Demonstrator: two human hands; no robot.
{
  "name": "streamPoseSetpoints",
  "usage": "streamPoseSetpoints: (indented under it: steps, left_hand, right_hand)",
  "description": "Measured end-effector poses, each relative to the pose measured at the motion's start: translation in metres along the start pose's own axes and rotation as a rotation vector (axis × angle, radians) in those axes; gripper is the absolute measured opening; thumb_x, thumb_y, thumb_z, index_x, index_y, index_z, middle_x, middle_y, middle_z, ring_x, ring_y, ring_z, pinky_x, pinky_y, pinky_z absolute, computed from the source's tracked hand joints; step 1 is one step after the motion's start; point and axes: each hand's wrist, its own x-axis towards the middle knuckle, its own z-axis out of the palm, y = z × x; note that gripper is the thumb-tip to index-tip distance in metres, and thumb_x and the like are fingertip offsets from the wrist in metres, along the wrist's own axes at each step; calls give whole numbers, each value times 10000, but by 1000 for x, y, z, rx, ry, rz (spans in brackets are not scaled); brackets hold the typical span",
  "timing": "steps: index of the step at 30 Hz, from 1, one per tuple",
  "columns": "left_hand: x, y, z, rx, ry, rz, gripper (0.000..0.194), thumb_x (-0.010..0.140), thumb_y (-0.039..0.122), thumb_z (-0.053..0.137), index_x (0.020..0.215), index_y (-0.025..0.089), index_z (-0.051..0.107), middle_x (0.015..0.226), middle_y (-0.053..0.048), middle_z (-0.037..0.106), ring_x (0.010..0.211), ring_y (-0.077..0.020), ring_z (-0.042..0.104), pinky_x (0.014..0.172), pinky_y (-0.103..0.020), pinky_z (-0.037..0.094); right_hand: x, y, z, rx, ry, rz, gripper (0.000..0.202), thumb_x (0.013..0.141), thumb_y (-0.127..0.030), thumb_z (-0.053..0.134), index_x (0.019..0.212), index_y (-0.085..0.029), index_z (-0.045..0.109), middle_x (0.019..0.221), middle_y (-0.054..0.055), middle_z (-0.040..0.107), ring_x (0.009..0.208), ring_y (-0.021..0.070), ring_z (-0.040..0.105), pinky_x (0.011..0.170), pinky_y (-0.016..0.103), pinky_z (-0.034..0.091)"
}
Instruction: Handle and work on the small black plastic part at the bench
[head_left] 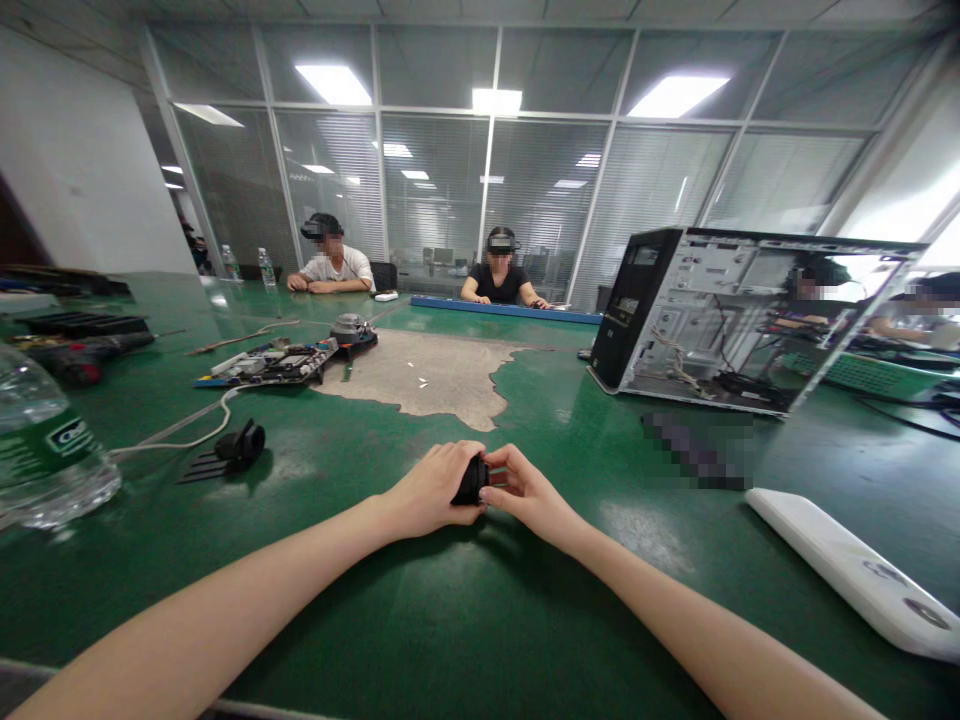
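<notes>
Just above the green tabletop [420,620], at the middle of the view, my two hands meet around a small black part [471,482]. My left hand [431,490] wraps it from the left, with the thumb below and the fingers over the top. From the right, the fingertips and thumb of my right hand [521,488] pinch its edge. Much of the part is hidden by the fingers, so its exact kind cannot be made out. A black slotted plastic piece with a round end [232,450] lies on the table to the left of my hands.
At left stands a water bottle [52,450]; beyond it lie a circuit board [274,362] and a cooling fan [352,332]. An open computer case [697,320] and a white power bank-like slab [847,570] are at right. Two people [501,275] sit across the table.
</notes>
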Motion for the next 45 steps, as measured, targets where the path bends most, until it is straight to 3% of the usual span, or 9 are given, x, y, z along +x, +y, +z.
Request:
streamPoseSetpoints:
  steps: [7, 11, 19, 29, 40, 45]
  left_hand:
    - [-1, -1, 1, -18, 9, 5, 555, 693, 294, 607, 1153, 175, 321, 1087, -86, 500, 949, -245, 496, 825, -384, 388]
    - [-1, 1, -1, -26, 0, 2, 584, 683, 292, 614, 1169, 171, 313, 1096, -90, 497, 969, -250, 488, 839, -389, 385]
    - [-2, 6, -6, -30, -2, 8, 554, 693, 281, 577, 1169, 176, 315, 1091, -88, 488, 948, -246, 489, 838, -395, 383]
    - [-4, 4, -8, -16, -31, 46, 650, 696, 271, 561, 1240, 156, 224, 1182, -120, 428, 1037, -265, 438, 899, -419, 348]
    - [-4, 4, -8, -66, -34, 27, 590, 710, 291, 555, 1207, 181, 259, 1167, -112, 425, 1034, -267, 435, 885, -427, 352]
    - [-4, 5, -12, -122, -66, 1, 382, 860, 265, 361, 1223, 194, 265, 1172, -92, 434, 1044, -226, 430, 904, -408, 345]
  right_hand:
    - [2, -3, 4, 7, 56, 36, 234, 734, -346, 604, 874, -214, 470, 867, -6, 526, 798, 139, 551, 692, 281, 459]
    - [2, -4, 4, -16, 71, 44, 270, 735, -339, 601, 930, -211, 466, 946, 23, 522, 860, 157, 542, 729, 307, 460]
    - [0, -2, 1, 27, -5, 8, 276, 717, -271, 636, 910, -219, 445, 933, 3, 514, 845, 141, 552, 740, 299, 449]
    - [0, -3, 4, -7, 47, 20, 211, 764, -328, 575, 894, -218, 450, 890, 0, 513, 828, 141, 543, 730, 301, 447]
    - [-1, -9, 5, 2, 78, 18, 244, 708, -338, 630, 857, -214, 482, 884, -2, 515, 906, 167, 542, 752, 309, 461]
    - [0, -8, 6, -16, 90, 41, 276, 720, -367, 611, 897, -212, 467, 920, 8, 518, 876, 158, 547, 735, 306, 463]
